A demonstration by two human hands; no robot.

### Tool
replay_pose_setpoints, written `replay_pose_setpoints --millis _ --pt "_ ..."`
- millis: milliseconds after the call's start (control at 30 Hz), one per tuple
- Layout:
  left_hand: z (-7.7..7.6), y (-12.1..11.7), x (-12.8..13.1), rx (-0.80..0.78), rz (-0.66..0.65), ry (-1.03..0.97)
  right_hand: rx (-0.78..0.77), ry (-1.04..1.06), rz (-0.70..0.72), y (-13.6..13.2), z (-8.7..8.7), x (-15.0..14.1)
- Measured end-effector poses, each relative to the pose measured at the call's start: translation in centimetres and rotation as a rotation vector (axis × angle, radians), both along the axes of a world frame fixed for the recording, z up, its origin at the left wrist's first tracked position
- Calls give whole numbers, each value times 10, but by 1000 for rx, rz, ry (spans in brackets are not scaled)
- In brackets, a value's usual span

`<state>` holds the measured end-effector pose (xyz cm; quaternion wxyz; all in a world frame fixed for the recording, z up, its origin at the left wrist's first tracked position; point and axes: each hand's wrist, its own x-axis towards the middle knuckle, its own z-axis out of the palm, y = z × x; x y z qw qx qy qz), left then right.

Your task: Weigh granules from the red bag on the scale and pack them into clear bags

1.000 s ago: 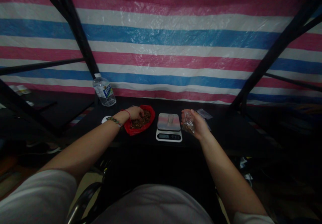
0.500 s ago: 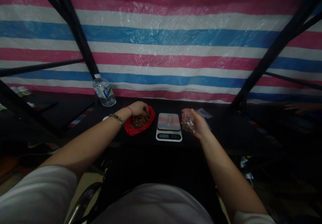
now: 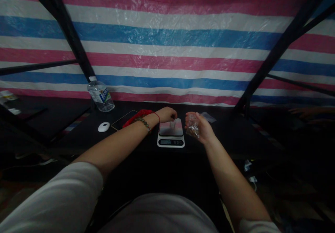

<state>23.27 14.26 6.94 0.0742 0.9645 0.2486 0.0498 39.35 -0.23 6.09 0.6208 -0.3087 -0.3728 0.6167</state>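
My left hand [image 3: 167,114] is over the back of a small digital kitchen scale [image 3: 170,142], its fingers pinched together. Whatever is between those fingertips is too small to make out. A beaded bracelet and a red string circle that wrist. My right hand [image 3: 205,130], just right of the scale, grips a small clear plastic bag [image 3: 193,124] with some brown bits at its bottom. Left of the scale, a red plastic bag [image 3: 130,120] is mostly hidden behind my left forearm. Its small brown pieces barely show. A reflection or pale object shows on the scale's shiny plate below my left fingers.
A white mouse-like object [image 3: 104,127] and a dark flat phone or tablet [image 3: 119,123] lie left on the black table. Behind them stands a large clear bottle [image 3: 101,95]. Another clear bag [image 3: 208,117] lies beyond my right hand. Another person's hand [image 3: 303,111] shows dimly at far right.
My left hand has left the red bag's brown pieces and moved right over the scale, fingers pinched. My right hand still holds the clear bag. The view has shifted slightly right.
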Motion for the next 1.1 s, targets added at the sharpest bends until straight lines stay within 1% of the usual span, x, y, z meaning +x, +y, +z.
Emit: replay_pose_setpoints --millis 133,500,600,667,733,800,833,867,900,967,1000,1100 --pt "-5 2 2 2 -8 47 9 13 -24 -1 1 1" --pt "4 -5 4 -19 10 75 4 -7 -27 1 1 3" --pt "7 -6 2 -17 19 47 3 -21 -25 1 -1 3" --pt "9 -10 -2 -14 44 -29 9 -51 -49 2 -4 3" --pt "12 -19 -8 -38 84 -166 45 -110 -99 3 -8 1" --pt "14 -34 -15 -113 110 -332 135 -199 -145 3 -12 -4" --pt "14 -44 -18 -160 100 -406 193 -250 -158 3 -13 -7" --pt "14 -54 -21 -199 61 -478 254 -303 -172 3 -14 -11" --pt "14 -64 -23 -223 -4 -535 310 -356 -190 3 -15 -15" --pt "13 -83 -24 -248 -98 -608 379 -427 -228 2 -16 -25" --pt "11 -90 -24 -278 -118 -622 389 -434 -240 2 -17 -30" --pt "5 -103 -23 -386 -81 -686 339 -346 -199 1 -19 -42"
